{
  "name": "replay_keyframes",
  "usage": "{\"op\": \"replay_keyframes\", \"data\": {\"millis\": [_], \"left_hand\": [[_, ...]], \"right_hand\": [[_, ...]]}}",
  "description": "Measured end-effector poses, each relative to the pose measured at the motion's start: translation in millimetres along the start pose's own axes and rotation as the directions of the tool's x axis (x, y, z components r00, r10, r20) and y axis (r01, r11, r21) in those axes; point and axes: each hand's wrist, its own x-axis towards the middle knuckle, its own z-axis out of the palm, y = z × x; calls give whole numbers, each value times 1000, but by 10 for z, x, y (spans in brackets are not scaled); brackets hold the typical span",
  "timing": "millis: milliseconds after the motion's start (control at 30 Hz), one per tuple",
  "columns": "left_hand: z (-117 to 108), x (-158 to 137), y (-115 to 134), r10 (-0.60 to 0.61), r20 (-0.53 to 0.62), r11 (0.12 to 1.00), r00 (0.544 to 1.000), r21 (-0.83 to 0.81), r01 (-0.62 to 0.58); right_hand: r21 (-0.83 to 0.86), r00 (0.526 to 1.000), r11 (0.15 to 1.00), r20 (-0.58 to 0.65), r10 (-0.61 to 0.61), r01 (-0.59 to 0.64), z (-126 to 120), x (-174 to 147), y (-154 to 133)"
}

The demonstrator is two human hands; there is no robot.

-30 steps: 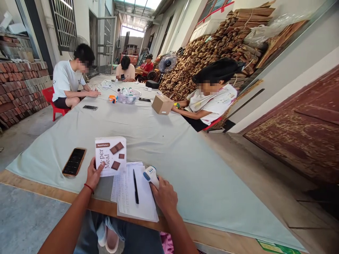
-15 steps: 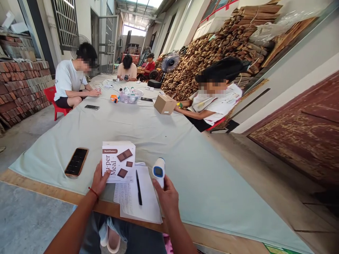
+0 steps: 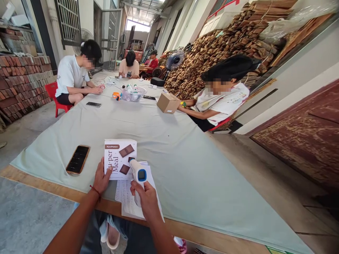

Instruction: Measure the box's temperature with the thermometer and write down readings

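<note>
My left hand grips the lower left edge of a white box printed with brown chocolate pieces and the word "Meal", held upright. In my right hand is a white and blue infrared thermometer, fingers wrapped round its handle. Its nose points at the right side of the box's front and overlaps it in view; whether they touch I cannot tell. Beneath lie sheets of paper with handwriting. The pen on them is hidden behind the thermometer and my right hand.
A smartphone lies left of the box on the cloth-covered table. Farther back are a clear plastic basin with bottles, an orange tape roll, another phone and a cardboard box. Several people sit around the table.
My right hand has moved left with the thermometer and turned its nose toward the box. It now covers the pen. The box stays in my left hand, nearly still.
</note>
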Motion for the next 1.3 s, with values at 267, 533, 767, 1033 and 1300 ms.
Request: {"op": "replay_keyframes", "data": {"millis": [267, 533, 767, 1033, 1300], "left_hand": [[3, 15, -53, -28, 14, 998, 1000, -55, 29], [12, 14, -41, -52, -5, 992, 999, -115, 51], [6, 12, -1, -26, -3, 995, 1000, -91, 26], [6, 12, 4, -33, 2, 997, 999, -77, 33], [12, 12, -12, -47, -4, 993, 999, -109, 47]], "right_hand": [[10, 999, 999, -7, -49, 49, 214, 233, -197], [14, 998, 998, -21, -64, 64, 377, 306, -217], [-17, 998, 997, 0, -70, 70, 350, 316, -191], [-40, 999, 998, 1, -55, 55, 331, 314, -219], [-47, 999, 997, -4, -53, 53, 323, 310, -220]]}}
